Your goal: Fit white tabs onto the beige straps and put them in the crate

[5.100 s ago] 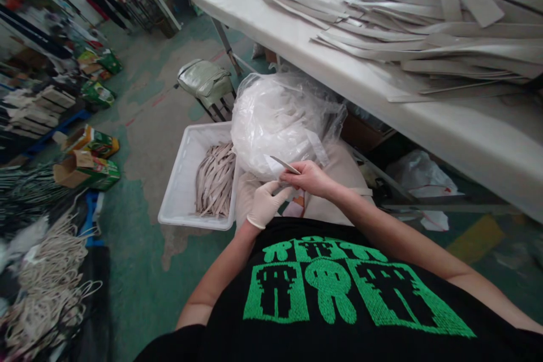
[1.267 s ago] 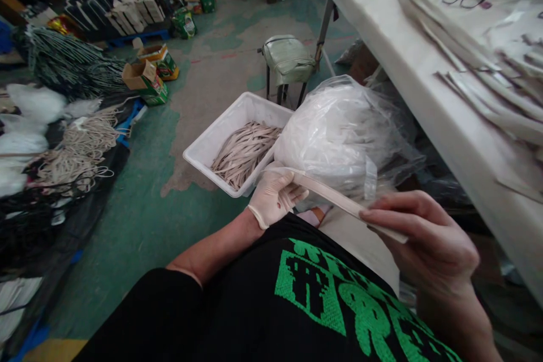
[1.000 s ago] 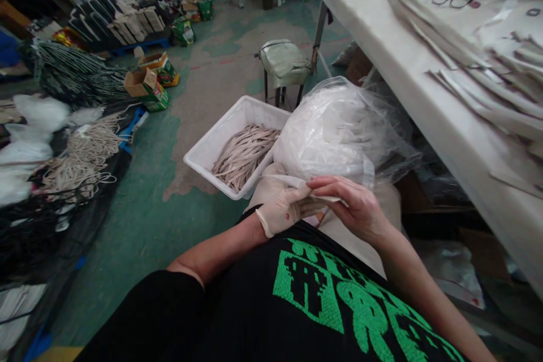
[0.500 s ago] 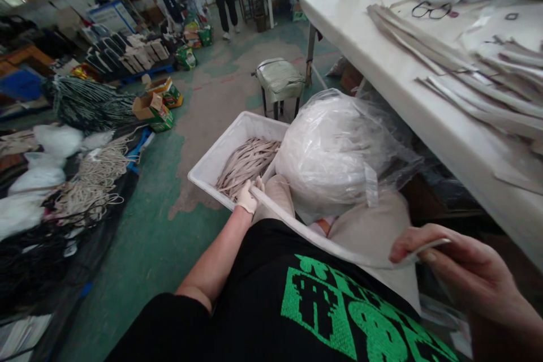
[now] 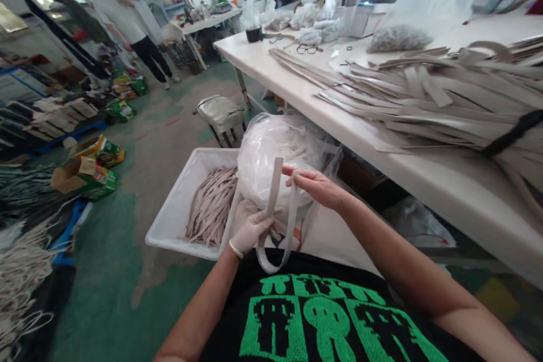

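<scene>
Where the hands meet: a pale flat strap [image 5: 292, 220] hangs in a long U, just above the near edge of a white plastic crate [image 5: 169, 240].
Left hand: white-gloved [image 5: 250, 232], closed around one leg of the strap beside the crate's near edge.
Right hand: bare [image 5: 316, 186], fingers reaching out and seeming to pinch the strap's other end near the top, to the crate's right.
Looks handled so far: a heap of matching strips [image 5: 211, 209] lies inside the crate.
Looks left: a clear plastic bag [image 5: 275, 153] of pale strips bulges against the crate's right side, and stacked strips [image 5: 424, 104] cover the tabletop [image 5: 382, 150] beyond it.
Around: a padded stool [image 5: 220, 114] stands past the crate's far side; cardboard boxes [image 5: 82, 176] sit to its left.
In the way: the bag crowds the strap from behind, almost touching it.
</scene>
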{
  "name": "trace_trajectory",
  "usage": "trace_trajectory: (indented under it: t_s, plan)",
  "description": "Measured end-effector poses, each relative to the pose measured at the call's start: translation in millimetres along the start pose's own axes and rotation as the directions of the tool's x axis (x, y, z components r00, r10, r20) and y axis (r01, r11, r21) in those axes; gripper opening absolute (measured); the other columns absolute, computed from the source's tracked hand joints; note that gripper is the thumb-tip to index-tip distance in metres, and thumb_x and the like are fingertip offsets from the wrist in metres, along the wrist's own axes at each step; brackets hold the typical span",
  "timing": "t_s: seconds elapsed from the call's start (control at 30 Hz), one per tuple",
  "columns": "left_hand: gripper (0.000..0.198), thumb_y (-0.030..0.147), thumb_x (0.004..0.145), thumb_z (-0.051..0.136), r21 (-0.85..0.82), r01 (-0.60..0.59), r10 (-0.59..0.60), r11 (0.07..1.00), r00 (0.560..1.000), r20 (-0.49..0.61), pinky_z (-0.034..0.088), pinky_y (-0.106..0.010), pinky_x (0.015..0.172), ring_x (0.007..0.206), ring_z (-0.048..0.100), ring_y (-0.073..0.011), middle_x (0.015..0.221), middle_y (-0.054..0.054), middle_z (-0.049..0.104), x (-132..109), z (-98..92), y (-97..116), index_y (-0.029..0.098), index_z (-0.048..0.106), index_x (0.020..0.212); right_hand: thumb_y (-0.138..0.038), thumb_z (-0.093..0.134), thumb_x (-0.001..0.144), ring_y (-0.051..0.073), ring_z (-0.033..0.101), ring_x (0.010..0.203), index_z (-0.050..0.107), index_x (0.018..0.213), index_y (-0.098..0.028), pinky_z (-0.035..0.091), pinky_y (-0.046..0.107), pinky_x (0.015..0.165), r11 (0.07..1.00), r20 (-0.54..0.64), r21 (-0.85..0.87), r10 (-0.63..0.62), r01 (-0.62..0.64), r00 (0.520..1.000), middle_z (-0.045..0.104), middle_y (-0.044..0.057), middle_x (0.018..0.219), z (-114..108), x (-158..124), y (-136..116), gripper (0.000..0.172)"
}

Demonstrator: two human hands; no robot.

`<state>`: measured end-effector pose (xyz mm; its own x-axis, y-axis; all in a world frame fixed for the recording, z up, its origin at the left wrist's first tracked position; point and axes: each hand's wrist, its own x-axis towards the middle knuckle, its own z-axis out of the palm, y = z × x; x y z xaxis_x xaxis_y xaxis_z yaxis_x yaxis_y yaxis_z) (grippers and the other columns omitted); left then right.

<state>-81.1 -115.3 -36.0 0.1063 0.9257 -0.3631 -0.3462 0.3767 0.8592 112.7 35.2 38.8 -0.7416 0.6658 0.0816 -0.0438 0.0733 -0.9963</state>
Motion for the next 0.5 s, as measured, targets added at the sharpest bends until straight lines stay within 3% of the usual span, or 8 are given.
trace_trajectory:
  t_s: [0.13,0.23,0.3,0.4,0.5]
  plan:
    - [0.052,0.048,0.074,0.078,0.101,0.046,-0.051,0.994,0.997,0.055,0.053,-0.035,0.077,0.076,0.07,-0.0244,0.089,-0.014,0.076,0.5,17.1,11.0,0.012,0.074,0.111,-0.06,0.058,0.09,0.025,0.061,0.121,0.074,0.087,-0.026,0.041,0.043,0.111,0.996,-0.034,0.092,-0.021,0.024,0.999,0.071,0.003,0.122,2.6,5.6,-4.3,0.038]
    - [0.05,0.046,0.07,0.081,0.151,-0.083,0.077,0.985,0.996,0.047,0.048,-0.04,0.097,0.102,0.068,-0.0301,0.106,-0.015,0.074,3.3,32.8,31.9,0.013,0.075,0.107,-0.06,0.062,0.087,0.024,0.065,0.113,0.076,0.091,-0.023,0.047,0.042,0.104,0.994,-0.054,0.11,-0.013,0.019,0.998,0.074,0.005,0.113,12.7,2.1,-8.4,0.04]
    - [0.048,0.042,0.067,0.084,0.135,-0.186,0.19,0.973,0.982,-0.015,0.044,-0.041,0.102,0.109,0.064,-0.0309,0.109,-0.011,0.074,7.7,44.9,44.9,0.017,0.075,0.107,-0.061,0.063,0.085,0.024,0.066,0.109,0.076,0.09,-0.023,0.051,0.04,0.098,0.993,-0.05,0.118,0.008,-0.002,0.999,0.075,0.006,0.111,22.9,-2.1,-11.8,0.041]
    - [0.036,0.039,0.07,0.081,0.141,-0.238,0.259,0.961,0.953,-0.154,0.046,-0.038,0.097,0.1,0.065,-0.0274,0.098,-0.005,0.075,13.3,61.5,55.7,0.02,0.077,0.1,-0.06,0.064,0.084,0.024,0.068,0.103,0.077,0.087,-0.022,0.054,0.038,0.091,0.99,-0.074,0.144,0.009,0.002,0.997,0.075,0.007,0.108,35.0,-10.2,-17.2,0.041]
    - [0.024,0.04,0.079,0.073,0.302,-0.25,0.297,0.92,0.947,-0.122,0.047,-0.034,0.092,0.093,0.064,-0.0242,0.092,-0.005,0.074,12.1,70.0,56.4,0.02,0.079,0.09,-0.057,0.064,0.085,0.025,0.068,0.105,0.078,0.084,-0.023,0.052,0.041,0.096,0.989,-0.169,0.138,-0.028,0.052,0.985,0.076,0.006,0.104,33.7,-20.6,-20.6,0.036]
